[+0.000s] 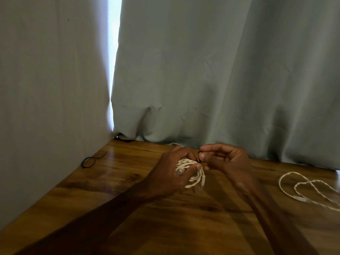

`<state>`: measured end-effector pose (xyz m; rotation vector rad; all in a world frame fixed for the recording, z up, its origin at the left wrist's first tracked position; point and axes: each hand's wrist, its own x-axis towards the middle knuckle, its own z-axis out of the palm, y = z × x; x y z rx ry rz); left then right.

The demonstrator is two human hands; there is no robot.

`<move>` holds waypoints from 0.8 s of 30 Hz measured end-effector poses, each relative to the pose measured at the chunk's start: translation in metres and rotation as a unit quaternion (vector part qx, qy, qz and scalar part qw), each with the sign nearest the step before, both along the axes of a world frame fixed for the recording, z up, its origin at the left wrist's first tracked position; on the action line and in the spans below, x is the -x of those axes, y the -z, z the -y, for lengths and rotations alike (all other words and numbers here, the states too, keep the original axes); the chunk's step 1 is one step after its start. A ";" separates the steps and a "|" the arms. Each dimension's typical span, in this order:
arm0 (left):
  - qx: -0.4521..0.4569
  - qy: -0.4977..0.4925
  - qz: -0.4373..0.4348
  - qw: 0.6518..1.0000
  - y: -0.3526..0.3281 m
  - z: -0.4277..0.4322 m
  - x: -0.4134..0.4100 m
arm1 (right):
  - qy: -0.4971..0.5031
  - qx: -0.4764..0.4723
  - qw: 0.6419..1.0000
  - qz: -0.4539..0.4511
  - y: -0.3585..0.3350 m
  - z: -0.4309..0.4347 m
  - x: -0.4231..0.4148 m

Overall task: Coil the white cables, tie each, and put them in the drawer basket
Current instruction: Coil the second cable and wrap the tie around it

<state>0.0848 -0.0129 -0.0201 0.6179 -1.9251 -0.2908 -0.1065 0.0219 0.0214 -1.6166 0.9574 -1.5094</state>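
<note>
Left hand (173,168) grip is curling round the coiled cable (192,174) just above the table (128,184). Right hand (227,161) grip is pinching the black tie (199,155) just beside the coil's upper end; coil is running lengthwise downward from that pinch.

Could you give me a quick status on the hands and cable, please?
Left hand grips coiled white cable. Right hand pinches black tie. Second cable uncoiled on table. Basket not in view.
</note>
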 end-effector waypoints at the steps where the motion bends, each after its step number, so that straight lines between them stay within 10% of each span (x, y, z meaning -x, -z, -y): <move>1: 0.000 -0.001 -0.001 1.000 0.000 0.000 0.000 | 0.001 0.002 1.000 -0.002 0.000 0.000 0.000; 24: -0.010 -0.013 0.015 1.000 0.003 0.004 -0.002 | -0.027 -0.070 0.997 -0.006 0.008 0.005 0.002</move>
